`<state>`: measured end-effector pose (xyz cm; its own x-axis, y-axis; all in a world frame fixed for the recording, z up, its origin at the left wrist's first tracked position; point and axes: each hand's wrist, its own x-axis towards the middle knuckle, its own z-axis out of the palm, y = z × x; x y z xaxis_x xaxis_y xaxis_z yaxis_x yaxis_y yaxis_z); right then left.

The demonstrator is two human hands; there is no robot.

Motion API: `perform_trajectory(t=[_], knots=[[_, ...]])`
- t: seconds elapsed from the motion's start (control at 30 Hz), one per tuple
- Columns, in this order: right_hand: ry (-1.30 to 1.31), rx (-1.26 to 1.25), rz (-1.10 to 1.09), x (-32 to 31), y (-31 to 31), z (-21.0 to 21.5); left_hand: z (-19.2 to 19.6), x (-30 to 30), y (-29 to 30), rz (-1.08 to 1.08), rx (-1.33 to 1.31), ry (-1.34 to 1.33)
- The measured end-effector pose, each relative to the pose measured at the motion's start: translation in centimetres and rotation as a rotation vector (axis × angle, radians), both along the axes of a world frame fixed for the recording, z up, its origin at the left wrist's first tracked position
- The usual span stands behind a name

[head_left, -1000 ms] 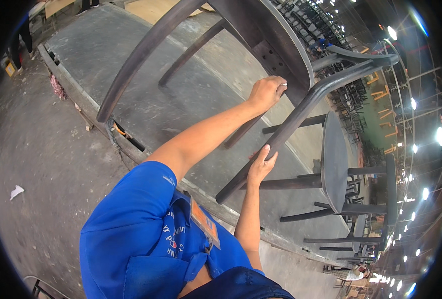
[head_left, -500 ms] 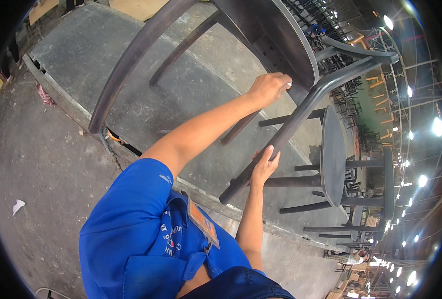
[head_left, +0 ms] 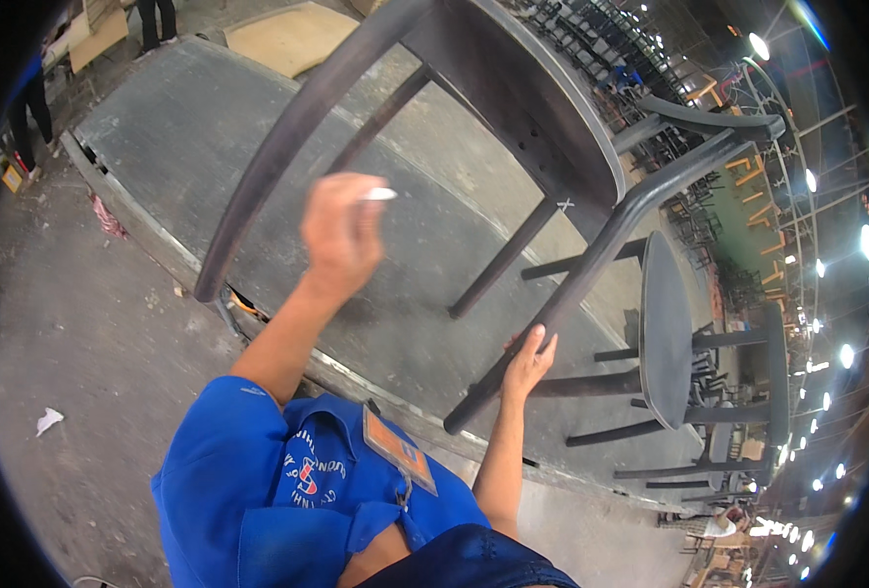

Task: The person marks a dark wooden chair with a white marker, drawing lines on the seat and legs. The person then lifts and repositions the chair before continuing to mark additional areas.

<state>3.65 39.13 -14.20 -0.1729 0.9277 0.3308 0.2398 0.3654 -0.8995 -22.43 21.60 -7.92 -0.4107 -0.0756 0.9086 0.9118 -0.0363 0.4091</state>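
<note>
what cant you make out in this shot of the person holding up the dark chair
- Left hand: motion-blurred in the head view; the small white piece at its fingertips, perhaps chalk, is too small to identify.
- Right hand: its palm is hidden behind the chair leg it grips.
- Dark chair: the seat's far side is cut off by the picture's top edge.
- Stacked chairs at right: bent and shrunk by the fisheye rim, so their count is unclear.

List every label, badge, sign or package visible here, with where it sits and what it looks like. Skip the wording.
Badge: clipped to the front of the blue shirt, a small orange rectangle with a pale edge.
Shirt print: on the chest beside the badge, white lettering around a small red and white emblem.
Yellow box: on the floor at far left by someone's feet, small and square.
No screens or signs show.
</note>
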Motion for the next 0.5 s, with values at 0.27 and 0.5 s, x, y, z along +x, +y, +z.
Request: perform_trajectory(t=[0.27, 0.5], knots=[[-0.015, 0.048, 0.015, 0.2, -2.3, -0.4, -0.7, -7.4, -8.5, 0.102, 0.066, -0.624], [-0.197, 0.461, -0.022, -3.8, 1.2, 7.0, -4.9, -8.6, -9.7, 0.303, -0.125, -0.63]])
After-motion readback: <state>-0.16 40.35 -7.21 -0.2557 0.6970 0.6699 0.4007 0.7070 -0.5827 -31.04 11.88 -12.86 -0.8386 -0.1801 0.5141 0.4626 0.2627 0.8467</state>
